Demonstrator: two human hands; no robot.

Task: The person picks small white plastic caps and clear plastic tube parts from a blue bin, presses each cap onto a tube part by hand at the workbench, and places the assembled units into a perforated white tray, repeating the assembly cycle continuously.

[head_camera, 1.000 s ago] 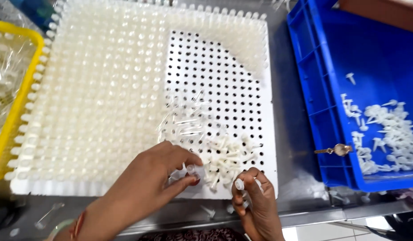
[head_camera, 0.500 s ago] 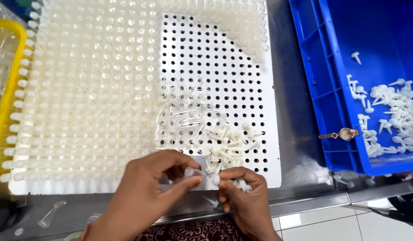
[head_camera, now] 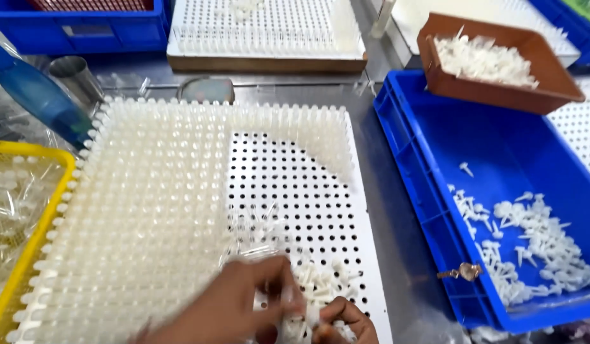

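We work a small white plastic piece point(head_camera: 293, 304) between both hands at the near edge of the perforated white board point(head_camera: 320, 210). Our left hand point(head_camera: 234, 306) pinches it; our right hand point(head_camera: 346, 318) is curled, contents unclear. Best we keep pieces upright and fill holes row by row. The steel bench point(head_camera: 397, 255) carries a blue crate point(head_camera: 499, 165) on the right and a yellow basket point(head_camera: 27, 223) on the left.

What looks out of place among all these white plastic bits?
A small gold wristwatch hangs on the rim of the blue crate, unlike anything around it. Loose white pieces also lie scattered flat on the white hole board, not standing in holes.
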